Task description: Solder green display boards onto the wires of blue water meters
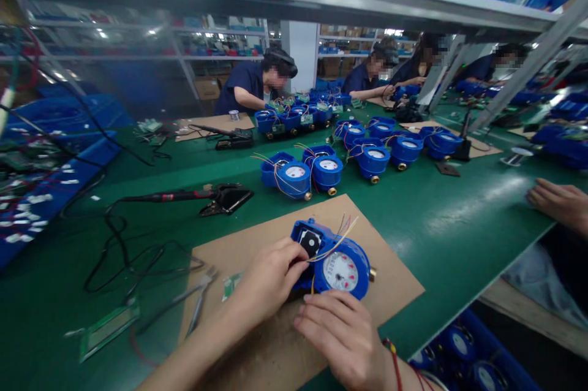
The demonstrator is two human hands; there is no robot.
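We clamp our left hand [269, 280] fingers on the blue meter [333, 259], steadying it on the cardboard mat [390, 280]; our right hand [342, 333] fingers, together, brace its near rim, wires [337, 238] above.

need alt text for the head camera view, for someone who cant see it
Two bare hands, left hand and right hand, grip a blue water meter with loose coloured wires on a cardboard mat. More blue meters, a soldering iron and other seated workers line the green bench.
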